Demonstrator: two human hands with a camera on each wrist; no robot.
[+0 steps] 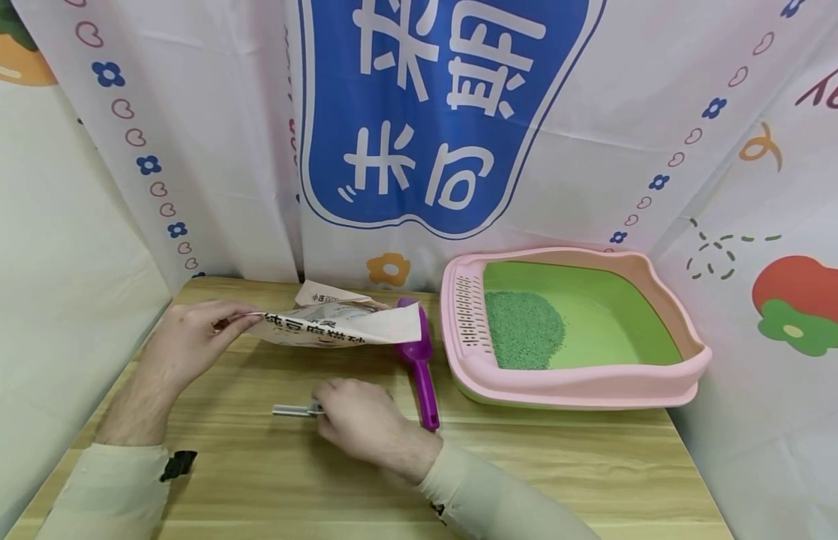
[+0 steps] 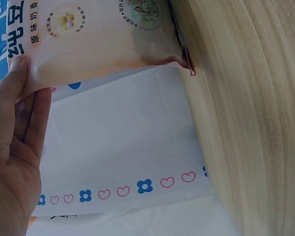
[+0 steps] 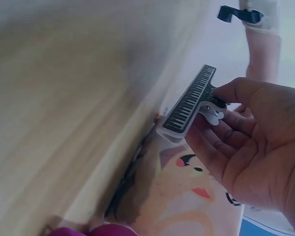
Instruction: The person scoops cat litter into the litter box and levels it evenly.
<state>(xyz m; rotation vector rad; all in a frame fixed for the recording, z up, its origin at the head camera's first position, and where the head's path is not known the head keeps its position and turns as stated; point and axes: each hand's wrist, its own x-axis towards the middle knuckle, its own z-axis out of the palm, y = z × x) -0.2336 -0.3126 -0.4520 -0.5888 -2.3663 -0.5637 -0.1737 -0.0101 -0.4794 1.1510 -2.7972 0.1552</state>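
My left hand (image 1: 196, 337) pinches the top corner of a printed litter bag (image 1: 317, 326) between thumb and fingers, at the back left of the table. In the left wrist view the bag's printed front (image 2: 98, 44) hangs from that grip, its lower part near the wood. In front of the bag, my right hand (image 1: 364, 427) holds a clip (image 1: 293, 410) by its handles. From the right wrist, the clip (image 3: 189, 105) shows a long bar with a piano-key pattern, apart from the bag. A purple scoop (image 1: 425, 390) lies right of the bag, which overlaps its head in the head view.
At the right stands a litter box with a pink rim (image 1: 581, 381) and green inside. Green litter pellets (image 1: 523, 326) are heaped at its left end, beside a slotted pink panel (image 1: 467, 311). Printed cloth walls enclose the wooden table (image 1: 256, 487) at back and sides.
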